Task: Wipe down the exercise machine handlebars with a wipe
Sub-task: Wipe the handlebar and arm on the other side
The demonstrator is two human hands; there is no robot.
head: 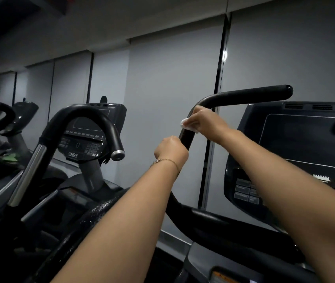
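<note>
The right hand (205,121) is wrapped round the handlebar (244,96), pressing the wipe (185,123) against it, a white corner poking out on its left side; just below it the left hand (171,149) grips the same bar bare, probably to steady it. Above the right hand the bar bends and runs off rightward to a rounded end; below the left hand it drops and curves toward the base. The step looks like wiping the upright stretch near the bend; done well, the wipe should wrap the bar's full girth and slide under firm pressure with a twist, so the far side is covered; the patch under the left hand will want its own pass. Right of the hands stands a console (305,150); to their left, another machine (89,131).
</note>
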